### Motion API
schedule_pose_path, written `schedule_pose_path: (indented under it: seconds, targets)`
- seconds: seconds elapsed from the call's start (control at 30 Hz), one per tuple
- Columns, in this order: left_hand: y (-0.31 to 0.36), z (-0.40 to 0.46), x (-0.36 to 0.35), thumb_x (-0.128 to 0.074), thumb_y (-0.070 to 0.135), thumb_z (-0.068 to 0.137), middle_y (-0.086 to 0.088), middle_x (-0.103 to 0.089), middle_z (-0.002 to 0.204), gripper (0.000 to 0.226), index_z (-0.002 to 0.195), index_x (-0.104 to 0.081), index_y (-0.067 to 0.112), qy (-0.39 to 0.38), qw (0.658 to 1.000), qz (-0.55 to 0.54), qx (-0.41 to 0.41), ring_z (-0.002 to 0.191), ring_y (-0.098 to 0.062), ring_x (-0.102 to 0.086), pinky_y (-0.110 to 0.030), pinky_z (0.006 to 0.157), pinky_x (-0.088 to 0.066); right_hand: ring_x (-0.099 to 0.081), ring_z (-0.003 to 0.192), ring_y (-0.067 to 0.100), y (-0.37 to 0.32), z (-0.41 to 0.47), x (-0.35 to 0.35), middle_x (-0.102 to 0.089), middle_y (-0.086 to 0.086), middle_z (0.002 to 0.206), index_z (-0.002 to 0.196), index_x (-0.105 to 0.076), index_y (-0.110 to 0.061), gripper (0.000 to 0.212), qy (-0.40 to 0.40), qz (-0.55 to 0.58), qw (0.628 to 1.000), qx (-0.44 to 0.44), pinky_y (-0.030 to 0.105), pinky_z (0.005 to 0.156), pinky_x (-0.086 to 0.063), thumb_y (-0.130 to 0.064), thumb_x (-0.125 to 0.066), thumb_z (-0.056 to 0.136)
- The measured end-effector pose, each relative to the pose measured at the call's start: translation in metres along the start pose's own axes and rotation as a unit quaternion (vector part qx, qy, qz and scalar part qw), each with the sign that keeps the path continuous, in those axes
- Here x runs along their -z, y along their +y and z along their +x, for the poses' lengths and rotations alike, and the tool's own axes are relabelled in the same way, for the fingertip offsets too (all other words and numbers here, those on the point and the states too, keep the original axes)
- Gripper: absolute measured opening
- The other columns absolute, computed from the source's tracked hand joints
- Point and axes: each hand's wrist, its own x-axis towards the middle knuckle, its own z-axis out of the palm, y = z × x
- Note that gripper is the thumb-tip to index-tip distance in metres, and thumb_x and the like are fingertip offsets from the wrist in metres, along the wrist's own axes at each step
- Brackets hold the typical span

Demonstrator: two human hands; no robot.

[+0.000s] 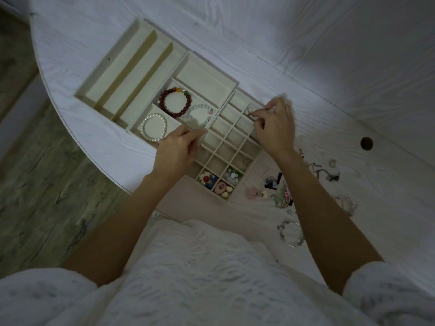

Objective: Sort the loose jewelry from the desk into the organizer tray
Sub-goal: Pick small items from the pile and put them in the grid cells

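The right hand pinches a small clasp over the organizer tray; released off-centre, it could drop into a neighbouring cell.
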Motion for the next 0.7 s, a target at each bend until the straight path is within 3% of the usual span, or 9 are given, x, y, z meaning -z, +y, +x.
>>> schedule_pose_path:
  seconds: [0.4,0.57,0.7]
  targets:
    - [0.0,-0.001,0.0,-0.066,0.004,0.082,-0.009,-0.06,0.079,0.03,0.111,-0.069,0.011,-0.005,1.0,0.008,-0.006,0.06,-0.023,-0.057,-0.024,0.052,-0.041,-0.048,0.101,0.026,0.008,-0.008,0.012,-0.054,0.011,0.11,0.1,-0.072,-0.014,0.025,0.031,0.051,0.998,0.002,0.034,0.091,-0.038,-0.012,-0.053,0.085]
    - [-0.001,-0.001,-0.002,-0.065,0.002,0.083,-0.012,-0.059,0.084,0.029,0.111,-0.067,0.007,-0.01,1.0,0.008,-0.013,0.067,-0.026,-0.056,-0.024,0.057,-0.039,-0.052,0.098,0.028,0.044,-0.069,0.03,-0.063,0.011,0.105,0.105,-0.068,-0.012,0.028,0.105,0.067,0.988,-0.096,0.033,0.083,-0.035,-0.009,-0.052,0.083]
    - [0.004,0.001,-0.007,-0.058,-0.002,0.081,-0.019,-0.059,0.102,0.039,0.119,-0.06,0.003,-0.028,0.999,0.014,-0.014,0.087,-0.033,-0.057,-0.037,0.07,-0.047,-0.045,0.119,0.037,0.084,-0.116,0.015,-0.051,0.019,0.131,0.126,-0.056,-0.007,0.039,0.0,-0.007,0.981,-0.194,0.044,0.098,-0.036,-0.012,-0.056,0.087]
